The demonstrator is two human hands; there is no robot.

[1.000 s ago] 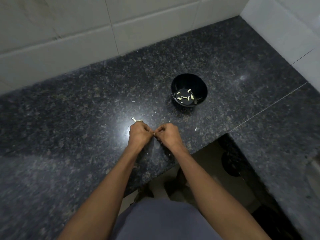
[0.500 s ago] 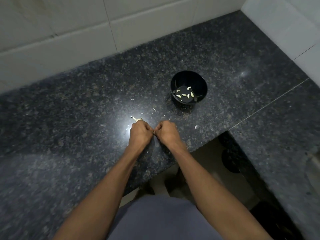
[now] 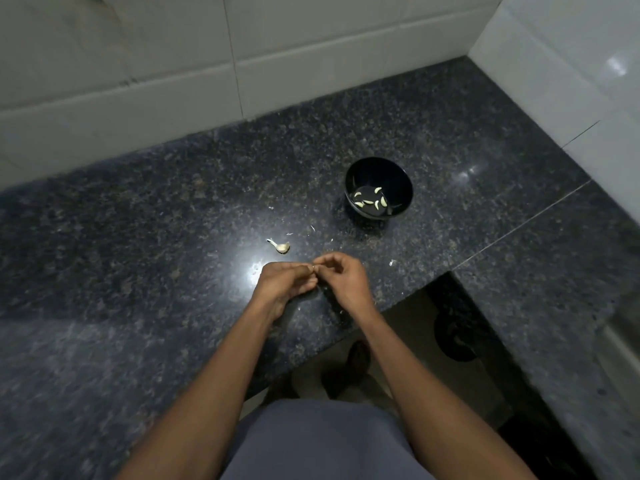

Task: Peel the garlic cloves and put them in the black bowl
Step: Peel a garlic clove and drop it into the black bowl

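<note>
Loosening from tight fists a second ago, the left hand [image 3: 282, 285] and right hand [image 3: 341, 277] now pinch a tiny, barely visible garlic clove [image 3: 314, 268] between fingertips, peeling apparently unfinished, short of the round black bowl [image 3: 379, 187] holding peeled cloves.

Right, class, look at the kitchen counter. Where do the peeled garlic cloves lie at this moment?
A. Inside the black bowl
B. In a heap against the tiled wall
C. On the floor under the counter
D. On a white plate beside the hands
A: several pale peeled cloves lie on the bottom of the black bowl, which stands on the granite counter beyond the person's hands.
</note>
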